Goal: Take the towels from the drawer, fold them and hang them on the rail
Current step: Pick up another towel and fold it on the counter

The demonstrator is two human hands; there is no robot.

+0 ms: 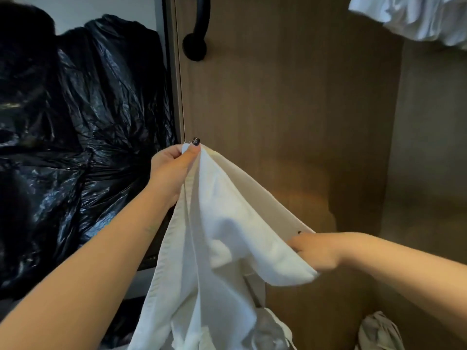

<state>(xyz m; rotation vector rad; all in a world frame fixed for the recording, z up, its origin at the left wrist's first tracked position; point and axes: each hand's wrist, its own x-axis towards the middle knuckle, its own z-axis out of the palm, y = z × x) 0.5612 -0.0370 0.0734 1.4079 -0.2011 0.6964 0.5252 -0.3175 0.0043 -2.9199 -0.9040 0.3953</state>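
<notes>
The left hand point(174, 168) pinches one top corner of the white cotton towel point(222, 236), thumb curled over the hem; a thin pinch could slip. The right hand point(316, 251) grips the opposite edge, fingers hidden in cloth. The towel hangs between them, above the drawer's rumpled linen point(379, 332).

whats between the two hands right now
In the head view, the white towel spans the stretch: the left hand pinches its upper corner, the right hand grips its edge lower down, and the cloth sags between them.
</notes>
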